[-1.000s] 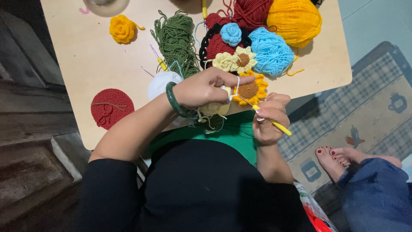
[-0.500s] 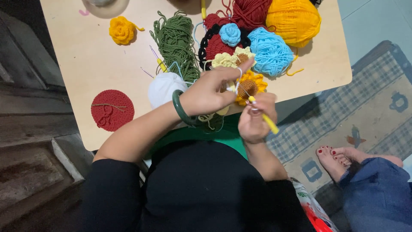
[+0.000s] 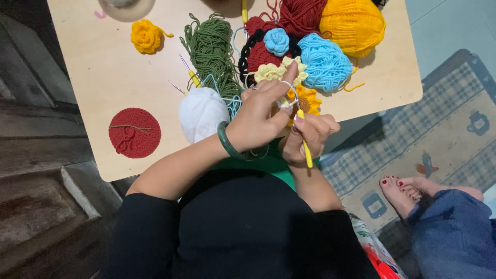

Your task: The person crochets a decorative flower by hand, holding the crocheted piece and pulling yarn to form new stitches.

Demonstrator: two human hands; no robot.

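Crochet in progress above the table (image 3: 93,77) edge. The left hand (image 3: 261,116) is pinching an orange-and-yellow crocheted flower (image 3: 308,101), fingers clamped on it; the right hand (image 3: 310,135) is gripping a yellow hook (image 3: 306,147). The petals look largely formed, with white yarn (image 3: 202,111) beside the flower not yet used up.

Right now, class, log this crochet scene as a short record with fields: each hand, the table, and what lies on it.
left hand: left hand pinches the orange crochet flower, white yarn looped over a finger
right hand: right hand grips a yellow crochet hook
table: light wooden table
on table: white yarn ball, green yarn, red crochet disc, small yellow flower, blue yarn, orange-yellow yarn ball
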